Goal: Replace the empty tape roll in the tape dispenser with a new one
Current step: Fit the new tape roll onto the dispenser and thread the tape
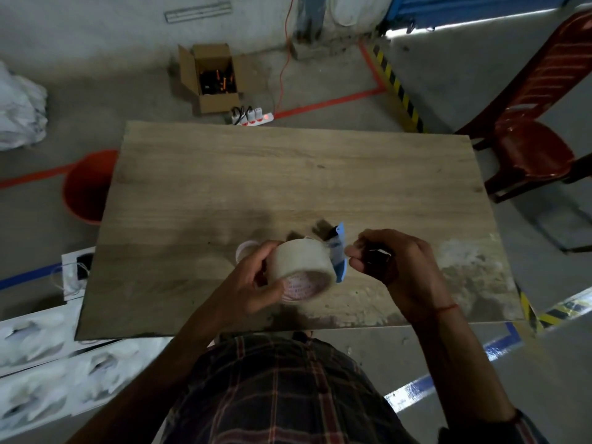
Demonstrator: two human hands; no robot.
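the left hand (253, 280) has its grip closed round the new roll (301, 261), fingers curled over the outer face and thumb near the core, holding it just above the near part of the table (288, 174). right against the roll's far-right side sits the blue dispenser (339, 251), and the right hand (394, 261) beside it has its grip closed on what looks like the dispenser's dark handle end. the roll seems to be meeting the dispenser, not yet clearly seated.

risks from here: if the roll goes on skewed it may jam on the hub or slip off; if it is mounted the wrong way round, the tape would feed sticky side wrong. the cutter edge is close to the right fingertips and could nick them if the roll is pushed hard.

hard to make out: the hub, the cutter and the tape's loose end are all blurred or hidden behind the roll. a pale ring (245, 248) lies on the table just left of the roll, partly behind the left hand; it may be the empty core, but that cannot be confirmed.
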